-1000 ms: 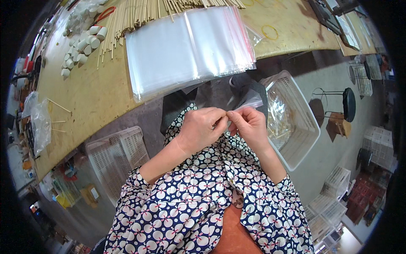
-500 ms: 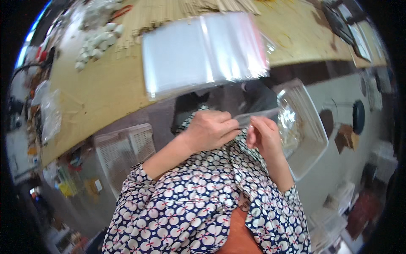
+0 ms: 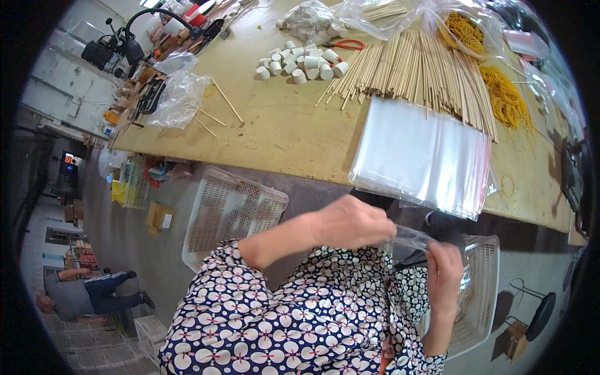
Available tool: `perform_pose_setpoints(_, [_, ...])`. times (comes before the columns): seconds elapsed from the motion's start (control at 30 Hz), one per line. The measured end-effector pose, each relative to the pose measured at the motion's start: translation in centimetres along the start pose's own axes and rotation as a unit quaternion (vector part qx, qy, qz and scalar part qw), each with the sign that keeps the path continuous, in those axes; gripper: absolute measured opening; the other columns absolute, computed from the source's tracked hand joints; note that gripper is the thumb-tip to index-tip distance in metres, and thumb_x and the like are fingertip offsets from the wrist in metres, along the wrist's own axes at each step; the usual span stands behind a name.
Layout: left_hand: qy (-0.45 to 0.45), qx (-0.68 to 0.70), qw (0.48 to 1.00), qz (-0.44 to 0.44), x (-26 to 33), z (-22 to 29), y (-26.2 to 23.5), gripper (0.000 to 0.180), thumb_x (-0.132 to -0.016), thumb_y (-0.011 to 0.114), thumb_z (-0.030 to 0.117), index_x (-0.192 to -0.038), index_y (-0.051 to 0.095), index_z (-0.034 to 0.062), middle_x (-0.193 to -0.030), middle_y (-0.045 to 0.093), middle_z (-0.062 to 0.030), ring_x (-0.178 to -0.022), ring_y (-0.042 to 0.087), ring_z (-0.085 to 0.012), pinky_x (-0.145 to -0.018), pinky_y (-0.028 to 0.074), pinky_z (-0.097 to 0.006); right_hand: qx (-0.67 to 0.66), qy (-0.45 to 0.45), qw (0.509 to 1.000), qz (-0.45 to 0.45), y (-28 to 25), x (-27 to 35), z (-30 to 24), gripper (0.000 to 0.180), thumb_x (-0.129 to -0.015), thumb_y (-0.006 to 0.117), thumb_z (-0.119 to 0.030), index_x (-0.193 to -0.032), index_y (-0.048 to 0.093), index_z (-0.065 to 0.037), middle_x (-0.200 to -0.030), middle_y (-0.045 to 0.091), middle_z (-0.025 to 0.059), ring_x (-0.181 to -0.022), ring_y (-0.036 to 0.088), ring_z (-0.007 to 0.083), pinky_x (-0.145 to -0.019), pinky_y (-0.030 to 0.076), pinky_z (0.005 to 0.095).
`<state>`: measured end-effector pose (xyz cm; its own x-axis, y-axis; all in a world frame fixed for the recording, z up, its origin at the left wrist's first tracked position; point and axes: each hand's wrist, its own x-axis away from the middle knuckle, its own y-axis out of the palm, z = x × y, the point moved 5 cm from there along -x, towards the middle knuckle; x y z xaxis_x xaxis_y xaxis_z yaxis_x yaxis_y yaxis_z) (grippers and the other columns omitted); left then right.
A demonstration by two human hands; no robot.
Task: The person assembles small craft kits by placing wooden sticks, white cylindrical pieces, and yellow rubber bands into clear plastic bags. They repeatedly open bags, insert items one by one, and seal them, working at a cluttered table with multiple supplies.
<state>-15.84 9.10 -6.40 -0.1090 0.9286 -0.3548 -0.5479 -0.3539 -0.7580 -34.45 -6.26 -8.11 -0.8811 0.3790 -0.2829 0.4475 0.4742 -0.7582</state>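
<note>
My left hand [image 3: 353,223], slightly blurred and with its fingers closed, grips one end of a clear plastic bag [image 3: 412,237]. The bag stretches across to my right hand [image 3: 445,269], whose fingers pinch its other end. Both hands are in front of my patterned shirt, just off the table edge. On that edge, beyond my hands, lies a stack of flat clear plastic bags [image 3: 419,156]. Whether anything is inside the held bag cannot be made out.
The wooden table [image 3: 281,137] carries thin wooden sticks [image 3: 412,72], white cylindrical pieces [image 3: 303,62], yellow rubber bands [image 3: 506,100] and red-handled scissors [image 3: 347,44]. Below stand a plastic basket [image 3: 209,212] at left and a white bin [image 3: 490,294] at right. A person [image 3: 84,290] appears far left.
The view has swung left, bringing more of the table and the far-left person into sight. My hands have moved somewhat farther apart, with the plastic still between them.
</note>
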Motion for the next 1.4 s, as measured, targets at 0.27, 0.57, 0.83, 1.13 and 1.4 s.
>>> perform_pose_setpoints(0.27, [-0.376,-0.240,0.860,0.249,1.1,-17.6,-18.4,0.056,-0.084,0.076,0.027,-0.132,0.055,0.0066,-0.122,0.063,-0.0160,-0.091,0.070,-0.0265,-0.087,0.055,-0.039,-0.068,0.008,0.998,0.011,1.5,1.5,-1.5,0.027,-0.083,0.070,0.009,-0.105,0.075,-0.005,-0.087,0.063,0.0115,-0.095,0.064,0.0327,-0.082,0.052,0.0410])
perform_pose_setpoints(0.57, [-0.436,-0.268,0.847,0.146,1.4,-26.3,-18.5,0.069,-0.080,0.072,0.046,-0.132,0.048,0.0070,-0.132,0.056,-0.0195,-0.122,0.059,-0.0387,-0.101,0.049,-0.048,-0.065,0.009,0.998,0.010,1.3,0.9,-2.8,0.027,-0.078,0.070,0.010,-0.102,0.074,-0.003,-0.085,0.061,0.0107,-0.093,0.063,0.0325,-0.080,0.052,0.0406])
perform_pose_setpoints(0.83, [-0.369,-0.108,0.903,0.194,1.9,-21.7,-16.2,0.050,-0.083,0.072,0.019,-0.128,0.052,0.0065,-0.117,0.062,-0.0154,-0.112,0.063,-0.0250,-0.093,0.053,-0.039,-0.003,-0.026,0.999,0.032,0.8,-0.2,-3.3,0.021,-0.071,0.075,0.002,-0.090,0.071,-0.005,-0.108,0.067,0.0122,-0.109,0.063,0.0359,-0.092,0.052,0.0460])
perform_pose_setpoints(1.13, [0.037,0.041,0.997,-0.060,-3.4,2.9,-3.3,0.053,-0.070,0.075,-0.002,-0.122,0.067,0.0075,-0.116,0.063,-0.0133,-0.101,0.065,-0.0266,-0.086,0.055,-0.034,0.010,-0.105,0.994,-0.013,1.5,-1.1,-4.2,0.011,-0.078,0.067,-0.004,-0.087,0.063,0.000,-0.138,0.059,0.0225,-0.133,0.054,0.0394,-0.109,0.047,0.0500])
perform_pose_setpoints(1.4, [0.089,0.054,0.989,-0.103,-4.4,2.8,-2.4,0.045,-0.075,0.074,-0.006,-0.118,0.074,0.0075,-0.125,0.068,-0.0130,-0.100,0.068,-0.0274,-0.088,0.056,-0.038,-0.050,-0.088,0.995,0.016,1.0,-0.5,-4.1,0.011,-0.075,0.068,0.003,-0.085,0.063,0.004,-0.133,0.061,0.0266,-0.128,0.057,0.0423,-0.105,0.051,0.0468])
